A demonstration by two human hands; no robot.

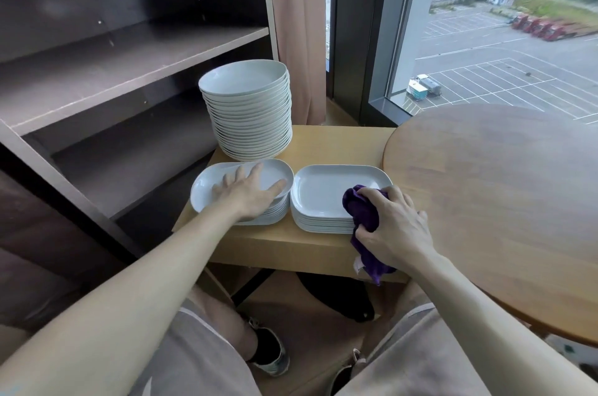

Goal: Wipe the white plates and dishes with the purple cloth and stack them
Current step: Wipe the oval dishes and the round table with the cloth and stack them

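Cloth [362,211] is bunched in the right hand [393,227], fingers curled round it, pressing the near right corner of the right stack [318,192]. Left hand [249,193] lies flat, fingers straight, on the tilted top dish [204,198] of the left stack. The right stack's long axis runs left-right, so the wipe likely sweeps leftward.

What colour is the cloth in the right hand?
Purple, dark; the cloth shows best in the head view, bunched in the right hand.

Most of the purple cloth [362,211] is buried under the right hand [393,227]. The round table [501,185] gets cut off at the right and covers the desk's [323,143] right edge.
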